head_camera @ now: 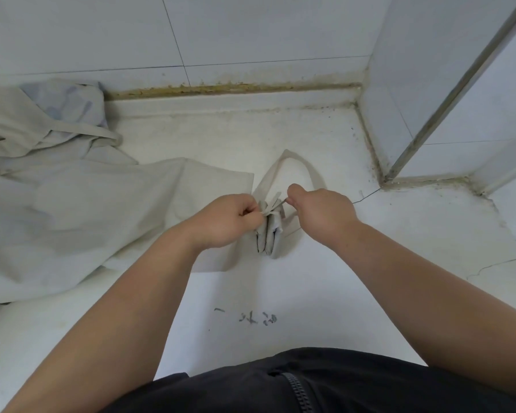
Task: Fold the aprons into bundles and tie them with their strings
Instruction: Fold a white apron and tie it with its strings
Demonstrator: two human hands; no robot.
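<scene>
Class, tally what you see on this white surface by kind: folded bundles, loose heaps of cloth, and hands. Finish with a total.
Folded bundle: 1
Loose heap of cloth: 1 (aprons within cannot be counted)
Hands: 2 (left hand, right hand, both pinching the strings)
Total: 4

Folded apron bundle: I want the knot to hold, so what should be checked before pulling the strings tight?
1. Left hand pinches a string end: ok.
2. Right hand pinches the other end: ok.
3. Small folded pale grey cloth apron bundle compact: ok.
4. Thin pale strings wrapped round the bundle's top: ok.
5. Wide fabric neck loop tucked in: not ok, lies loose behind.
6. Tied off fully: cannot tell.
</scene>
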